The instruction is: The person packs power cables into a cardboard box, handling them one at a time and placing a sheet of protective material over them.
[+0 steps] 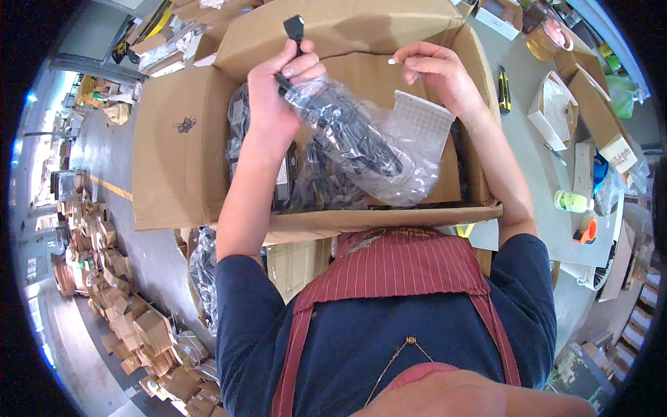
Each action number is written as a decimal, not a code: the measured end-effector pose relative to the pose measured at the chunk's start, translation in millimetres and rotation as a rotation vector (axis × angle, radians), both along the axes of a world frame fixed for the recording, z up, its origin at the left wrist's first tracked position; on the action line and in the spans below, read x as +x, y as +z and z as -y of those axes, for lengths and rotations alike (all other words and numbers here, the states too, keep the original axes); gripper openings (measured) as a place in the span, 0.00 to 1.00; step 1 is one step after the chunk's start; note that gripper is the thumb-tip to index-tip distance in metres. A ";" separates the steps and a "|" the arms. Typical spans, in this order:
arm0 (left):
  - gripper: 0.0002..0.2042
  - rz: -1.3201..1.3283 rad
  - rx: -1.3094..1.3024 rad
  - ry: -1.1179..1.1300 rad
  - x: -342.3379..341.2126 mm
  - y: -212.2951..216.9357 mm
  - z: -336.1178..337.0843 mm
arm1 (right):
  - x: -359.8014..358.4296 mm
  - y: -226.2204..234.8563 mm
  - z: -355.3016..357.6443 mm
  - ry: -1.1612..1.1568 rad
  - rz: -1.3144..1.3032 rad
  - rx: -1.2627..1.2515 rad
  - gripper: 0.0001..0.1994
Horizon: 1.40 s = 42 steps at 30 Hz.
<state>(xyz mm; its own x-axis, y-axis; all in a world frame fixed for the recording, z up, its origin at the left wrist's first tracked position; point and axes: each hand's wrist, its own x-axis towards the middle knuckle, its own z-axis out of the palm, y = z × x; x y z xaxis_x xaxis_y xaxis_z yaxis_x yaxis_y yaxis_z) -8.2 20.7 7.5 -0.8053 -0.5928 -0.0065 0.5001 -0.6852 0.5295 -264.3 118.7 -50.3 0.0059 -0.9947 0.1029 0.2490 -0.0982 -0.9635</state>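
Note:
My left hand (281, 87) is closed round a black cable (354, 135). Its flat, wide connector (294, 27) sticks up above my fingers, while the coiled rest lies inside a clear plastic bag (417, 184). Between the thumb and fingertips of my right hand (438, 73) is a small white sticker (392, 61), held apart from the connector. Below that hand, a pale sheet of small labels (421, 125) rests against the bag. Both hands are over an open cardboard box (389, 221) with more bagged black items (240, 125) inside, partly hidden by my left arm.
A grey table (521, 132) on the right bears a yellow-and-black utility knife (504, 90), a white open carton (554, 110), a green-labelled bottle (573, 201) and an orange tape dispenser (586, 230). Many cardboard cartons (149, 330) are piled along the left floor.

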 end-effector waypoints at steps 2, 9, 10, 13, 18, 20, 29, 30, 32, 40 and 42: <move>0.09 -0.053 -0.020 -0.002 6.7 15.0 -7.4 | -0.9 1.0 -1.3 -0.026 -0.001 0.008 0.11; 0.07 -0.259 -0.044 0.069 32.2 48.9 -22.5 | -3.4 -3.5 -0.3 -0.063 -0.032 0.071 0.11; 0.07 -0.259 -0.035 0.092 35.8 50.0 -22.9 | -2.7 -3.5 -0.1 -0.056 -0.035 0.066 0.11; 0.08 -0.238 -0.011 0.045 41.4 42.7 -35.9 | 1.2 -2.0 0.5 -0.008 -0.045 0.066 0.12; 0.08 -0.068 -0.030 0.068 24.4 32.0 -58.9 | 25.3 8.1 -7.8 0.158 -0.090 0.007 0.26; 0.09 -0.066 -0.044 0.062 14.7 30.3 -57.6 | 29.9 1.5 -7.8 0.197 -0.072 -0.007 0.30; 0.13 0.199 -0.245 0.280 -51.5 -12.8 -54.0 | 28.3 9.3 -10.9 0.022 0.007 -0.229 0.34; 0.13 0.246 -0.322 0.288 -56.5 -18.2 -61.7 | 28.2 7.9 -9.5 0.019 0.042 -0.263 0.34; 0.13 0.357 -0.372 0.197 -60.2 -27.9 -78.2 | 35.6 19.1 -15.0 0.026 0.086 -0.177 0.36; 0.15 0.642 -1.203 0.306 -59.2 -52.2 -78.6 | 24.2 5.9 -6.8 -0.059 0.037 -0.130 0.39; 0.17 0.775 -1.462 0.376 -56.3 -47.0 -77.9 | 19.4 4.5 -5.1 -0.101 0.043 -0.132 0.39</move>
